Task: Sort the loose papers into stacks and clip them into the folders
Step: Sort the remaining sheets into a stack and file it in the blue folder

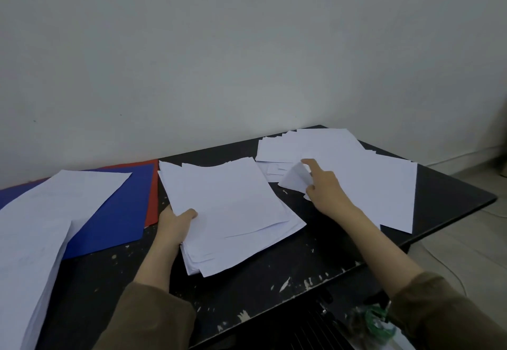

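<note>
Left hand: I see my left hand (pixel 175 223) gripping the near-left edge of the middle stack (pixel 230 212), thumb curled over the top sheet, the other fingers hidden underneath.
Right hand: my right hand (pixel 325 185) reaches out over the loose papers (pixel 356 174), forefinger stretched forward, thumb and remaining fingers pinching one small sheet (pixel 295 181) that lifts off the table at an angle.
Paper piles: I count three — one tall stack at far left (pixel 41 226), the middle stack fanned unevenly in my left hand, and the scattered spread at the right rear, reaching to the table's right edge.
Folders: two that I can make out, a blue folder (pixel 120 212) lying flat under the left stack's corner, and a red folder (pixel 153 193) showing as a strip beneath the blue one's far and right edges; more may lie under the papers, I cannot tell.
Table: one black table (pixel 274 275), its surface flecked with pale paint chips.
Sleeves: two, olive-brown (pixel 153 319), pushed up past the wrists.
Bottom right: something green and clear (pixel 375 322), too blurred to identify.
</note>
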